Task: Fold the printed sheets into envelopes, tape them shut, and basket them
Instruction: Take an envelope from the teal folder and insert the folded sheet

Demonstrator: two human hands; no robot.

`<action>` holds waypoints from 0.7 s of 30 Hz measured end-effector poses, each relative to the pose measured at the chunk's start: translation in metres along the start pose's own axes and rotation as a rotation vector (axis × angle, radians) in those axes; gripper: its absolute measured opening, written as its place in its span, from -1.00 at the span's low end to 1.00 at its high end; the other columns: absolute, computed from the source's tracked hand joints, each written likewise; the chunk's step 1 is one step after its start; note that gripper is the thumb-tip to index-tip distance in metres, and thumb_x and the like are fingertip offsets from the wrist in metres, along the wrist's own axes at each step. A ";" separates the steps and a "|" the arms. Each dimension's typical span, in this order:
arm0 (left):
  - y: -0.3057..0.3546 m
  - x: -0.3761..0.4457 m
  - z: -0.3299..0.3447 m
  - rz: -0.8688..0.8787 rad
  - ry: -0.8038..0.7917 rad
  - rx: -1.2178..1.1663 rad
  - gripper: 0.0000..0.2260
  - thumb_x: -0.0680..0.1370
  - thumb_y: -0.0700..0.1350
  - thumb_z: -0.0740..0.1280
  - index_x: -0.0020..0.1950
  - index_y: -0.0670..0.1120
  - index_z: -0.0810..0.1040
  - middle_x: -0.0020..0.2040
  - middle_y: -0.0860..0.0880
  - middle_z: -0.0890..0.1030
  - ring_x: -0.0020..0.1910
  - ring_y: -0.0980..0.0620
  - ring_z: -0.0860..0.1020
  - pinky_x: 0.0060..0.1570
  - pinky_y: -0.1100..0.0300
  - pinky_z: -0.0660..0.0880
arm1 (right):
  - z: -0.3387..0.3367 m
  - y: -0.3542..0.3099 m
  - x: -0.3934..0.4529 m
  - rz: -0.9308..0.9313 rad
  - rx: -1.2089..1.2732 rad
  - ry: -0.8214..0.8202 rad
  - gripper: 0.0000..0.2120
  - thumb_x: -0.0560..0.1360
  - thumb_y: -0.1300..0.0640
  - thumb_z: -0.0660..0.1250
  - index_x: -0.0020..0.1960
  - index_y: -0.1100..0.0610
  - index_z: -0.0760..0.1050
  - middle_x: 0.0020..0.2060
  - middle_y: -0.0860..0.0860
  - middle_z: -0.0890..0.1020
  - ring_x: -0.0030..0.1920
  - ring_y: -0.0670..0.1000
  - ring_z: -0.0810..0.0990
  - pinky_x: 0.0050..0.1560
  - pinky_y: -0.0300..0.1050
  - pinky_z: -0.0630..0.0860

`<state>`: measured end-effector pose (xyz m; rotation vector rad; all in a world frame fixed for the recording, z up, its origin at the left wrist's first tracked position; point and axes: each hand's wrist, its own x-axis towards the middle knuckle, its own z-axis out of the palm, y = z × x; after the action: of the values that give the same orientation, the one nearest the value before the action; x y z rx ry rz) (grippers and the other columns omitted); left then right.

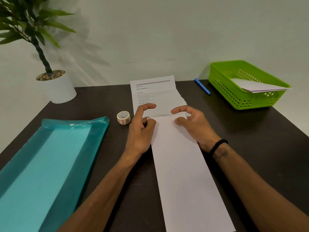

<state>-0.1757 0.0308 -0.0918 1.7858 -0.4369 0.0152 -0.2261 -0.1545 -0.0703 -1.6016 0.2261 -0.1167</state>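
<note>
A printed sheet point(155, 96) lies in the middle of the dark table point(100, 101), its near part folded up over itself so the blank back point(182, 164) faces me. My left hand point(142, 128) pinches the folded flap's top left corner. My right hand point(192, 124) pinches the top right corner, its index finger lifted above the printed part. A small roll of patterned tape point(123, 117) stands just left of my left hand. The green basket point(222, 84) at the back right holds a folded white paper point(257, 85).
A teal plastic folder point(50, 164) lies flat at the left. A white pot with a green plant point(56, 87) stands at the back left corner. A blue pen point(202, 86) lies between the sheet and the basket. A pale wall rises behind the table.
</note>
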 end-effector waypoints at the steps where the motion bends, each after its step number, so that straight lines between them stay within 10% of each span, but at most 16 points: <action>1: -0.001 0.000 0.000 0.003 0.007 0.009 -0.62 0.69 -0.21 0.19 0.35 0.25 0.40 0.28 0.08 0.56 -0.02 -0.07 0.59 0.02 -0.04 0.60 | 0.000 -0.001 0.001 0.009 -0.007 0.015 -0.76 0.62 0.31 0.30 0.17 0.06 0.62 -0.07 -0.02 0.67 -0.28 -0.09 0.71 -0.32 -0.20 0.62; 8: -0.001 -0.003 -0.002 0.024 -0.022 0.056 -0.64 0.70 -0.25 0.14 0.38 0.14 0.42 -0.15 0.58 0.49 -0.16 0.09 0.56 -0.15 0.43 0.44 | 0.001 -0.005 -0.001 0.058 0.092 0.094 -0.61 0.50 0.29 0.13 0.08 0.04 0.68 0.12 0.10 0.65 -0.08 0.08 0.66 -0.27 -0.16 0.55; 10: 0.001 -0.003 -0.002 0.014 -0.033 -0.008 -0.68 0.71 -0.20 0.19 0.35 0.17 0.44 0.05 0.48 0.56 -0.10 0.25 0.59 -0.09 0.39 0.50 | 0.002 -0.007 -0.002 0.039 0.088 0.083 -0.72 0.57 0.24 0.21 0.11 0.09 0.67 0.17 0.08 0.66 -0.08 -0.01 0.69 -0.24 -0.20 0.57; 13: 0.002 -0.002 -0.001 -0.006 -0.061 -0.052 -0.73 0.66 -0.04 0.35 0.32 0.20 0.47 0.38 0.04 0.54 0.10 -0.02 0.65 -0.07 0.12 0.63 | 0.002 -0.001 -0.003 -0.044 -0.043 0.051 -0.83 0.58 0.06 0.46 0.15 0.05 0.64 0.17 -0.06 0.65 -0.04 -0.11 0.71 -0.15 -0.25 0.61; 18: 0.004 -0.002 0.001 0.034 -0.048 -0.013 -0.73 0.65 -0.09 0.36 0.33 0.13 0.51 0.37 0.25 0.46 0.06 0.25 0.60 -0.12 0.33 0.57 | 0.003 0.005 0.001 -0.103 -0.203 0.067 -0.90 0.54 -0.01 0.51 0.05 -0.10 0.67 0.18 -0.16 0.64 0.25 0.03 0.62 0.42 0.19 0.46; 21: 0.001 -0.001 0.000 0.052 -0.037 0.007 -0.75 0.68 -0.09 0.32 0.31 0.19 0.51 0.40 0.22 0.46 0.04 0.14 0.60 -0.09 0.26 0.55 | 0.002 0.005 0.004 -0.071 -0.149 0.041 -0.88 0.62 0.11 0.40 0.05 -0.08 0.68 0.22 -0.08 0.65 0.22 0.07 0.65 0.36 0.14 0.52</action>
<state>-0.1772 0.0307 -0.0916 1.7838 -0.5107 0.0208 -0.2218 -0.1532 -0.0752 -1.7576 0.2135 -0.1915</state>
